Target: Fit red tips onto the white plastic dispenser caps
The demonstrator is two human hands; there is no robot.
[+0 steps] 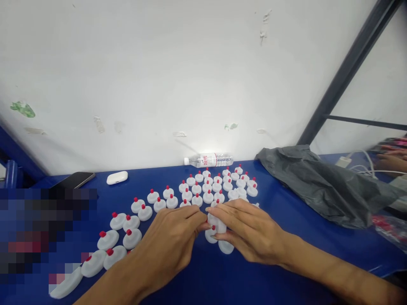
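1. A blue desk (286, 271) runs up to a white wall (178, 72) at its far edge; a dark metal frame post (346, 72) slants up from the far right.
2. White caps with red tips (203, 188) stand in loose rows across the desk, bunched near the middle of the far edge and curving back toward the near left corner, where the closest ones (108, 239) sit just beside the left forearm.
3. A clear water bottle (208, 160) lies on its side against the wall at the far edge, just beyond the caps.
4. A white earbud case (117, 177) and a dark phone (74, 180) lie near the far left of the desk, well apart from the hands.
5. A crumpled grey plastic bag (321, 184) covers the right side of the desk; beyond it are white cables (365, 167) and another person's hand (392, 161) at the right edge.
6. The left hand (170, 243) and right hand (251, 231) meet near the middle of the desk, in front of the cap rows.
7. Both sets of fingers are drawn in narrow and pinch a small white piece (213, 220) between them; which hand bears it more, I cannot tell.
8. More white caps (226, 247) lie on the desk just under the right hand's fingers.
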